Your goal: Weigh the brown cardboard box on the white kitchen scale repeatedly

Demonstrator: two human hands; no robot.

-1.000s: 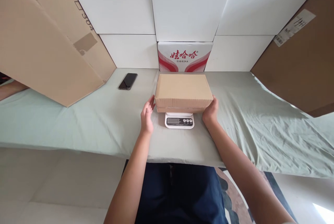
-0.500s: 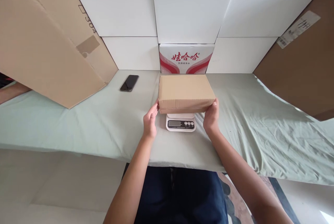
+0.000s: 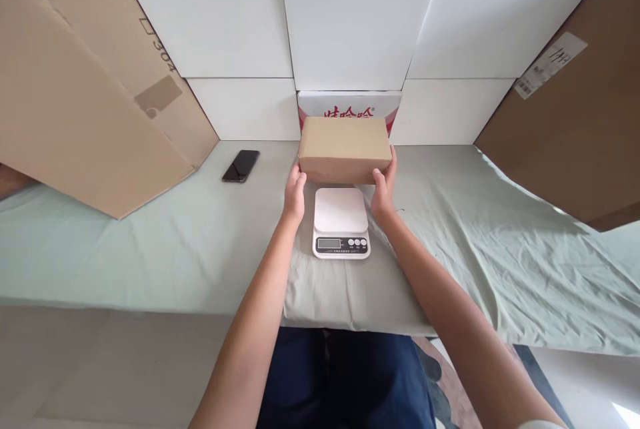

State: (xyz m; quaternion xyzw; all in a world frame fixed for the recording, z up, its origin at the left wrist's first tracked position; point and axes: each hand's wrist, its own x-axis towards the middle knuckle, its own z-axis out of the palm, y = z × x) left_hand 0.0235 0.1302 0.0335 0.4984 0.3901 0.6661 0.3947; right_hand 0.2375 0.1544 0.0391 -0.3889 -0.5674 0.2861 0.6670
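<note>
A closed brown cardboard box (image 3: 344,147) is held between both hands, just beyond the white kitchen scale (image 3: 341,222). My left hand (image 3: 295,192) grips its near left corner and my right hand (image 3: 383,189) grips its near right corner. The scale's weighing plate is bare, with its display and buttons facing me. The box partly hides a white carton with red print (image 3: 349,105) behind it.
A black phone (image 3: 241,165) lies on the pale green cloth (image 3: 150,242) to the left. Large brown cardboard sheets lean at the left (image 3: 85,82) and at the right (image 3: 575,122). White panels (image 3: 355,29) form the back wall.
The box was resting on the scale with my hands at its sides. Both hands gripped it and moved it off the scale, away from me, baring the plate.
</note>
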